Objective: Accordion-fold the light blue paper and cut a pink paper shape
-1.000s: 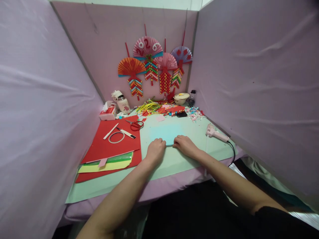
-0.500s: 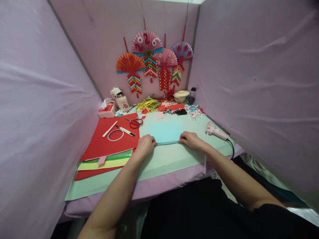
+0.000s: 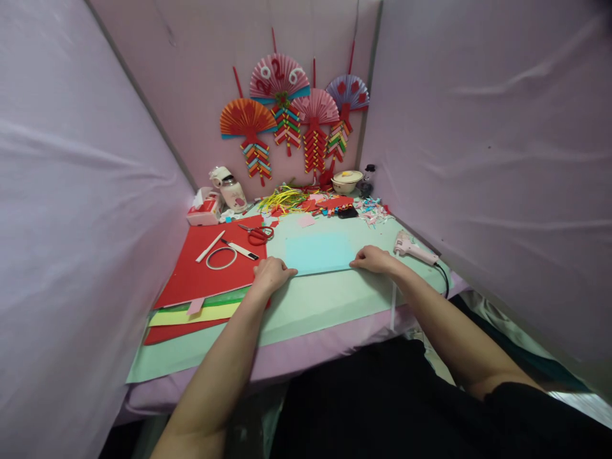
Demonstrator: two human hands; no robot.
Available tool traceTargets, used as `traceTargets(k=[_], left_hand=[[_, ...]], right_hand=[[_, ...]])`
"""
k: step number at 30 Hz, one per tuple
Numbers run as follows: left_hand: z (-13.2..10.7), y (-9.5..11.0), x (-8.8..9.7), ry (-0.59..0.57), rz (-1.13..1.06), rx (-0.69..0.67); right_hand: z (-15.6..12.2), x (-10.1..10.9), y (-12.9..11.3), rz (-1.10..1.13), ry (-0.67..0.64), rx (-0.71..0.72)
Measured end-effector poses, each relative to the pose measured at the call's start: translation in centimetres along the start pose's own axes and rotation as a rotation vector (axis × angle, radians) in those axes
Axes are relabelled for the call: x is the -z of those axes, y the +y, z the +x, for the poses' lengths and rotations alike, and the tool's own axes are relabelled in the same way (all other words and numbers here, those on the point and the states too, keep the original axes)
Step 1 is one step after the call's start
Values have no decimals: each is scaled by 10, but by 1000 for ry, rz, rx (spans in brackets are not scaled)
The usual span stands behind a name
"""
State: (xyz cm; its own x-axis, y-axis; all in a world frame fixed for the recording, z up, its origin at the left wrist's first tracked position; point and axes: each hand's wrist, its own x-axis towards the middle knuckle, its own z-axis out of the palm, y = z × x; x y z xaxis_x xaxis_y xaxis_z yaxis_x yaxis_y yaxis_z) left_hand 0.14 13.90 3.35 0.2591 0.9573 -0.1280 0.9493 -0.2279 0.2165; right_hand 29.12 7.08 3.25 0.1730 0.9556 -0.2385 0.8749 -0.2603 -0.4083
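A light blue paper sheet (image 3: 318,250) lies flat on the pale green mat (image 3: 329,299) in the middle of the table. My left hand (image 3: 270,274) presses its near left corner with fingers curled. At the near right corner my right hand (image 3: 374,259) does the same, fingers bent down onto the paper's edge. The near edge of the paper runs straight between the two hands.
Red, green and yellow sheets (image 3: 210,274) are stacked at the left, with red scissors (image 3: 259,234), a white ring (image 3: 222,257) and a white stick on them. A pink glue gun (image 3: 412,248) lies at the right. Paper scraps, a bowl (image 3: 347,181) and paper fans (image 3: 280,76) fill the back.
My hands have slid apart along the paper's near edge, from the middle out to its two corners. The view has tilted slightly.
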Motion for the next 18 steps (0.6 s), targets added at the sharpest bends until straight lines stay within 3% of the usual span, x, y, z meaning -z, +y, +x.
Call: traceTargets(k=[18], left_hand=[[1,3,4,-76,45,27]], right_hand=[[10,6,-3,-75,-93,-58]])
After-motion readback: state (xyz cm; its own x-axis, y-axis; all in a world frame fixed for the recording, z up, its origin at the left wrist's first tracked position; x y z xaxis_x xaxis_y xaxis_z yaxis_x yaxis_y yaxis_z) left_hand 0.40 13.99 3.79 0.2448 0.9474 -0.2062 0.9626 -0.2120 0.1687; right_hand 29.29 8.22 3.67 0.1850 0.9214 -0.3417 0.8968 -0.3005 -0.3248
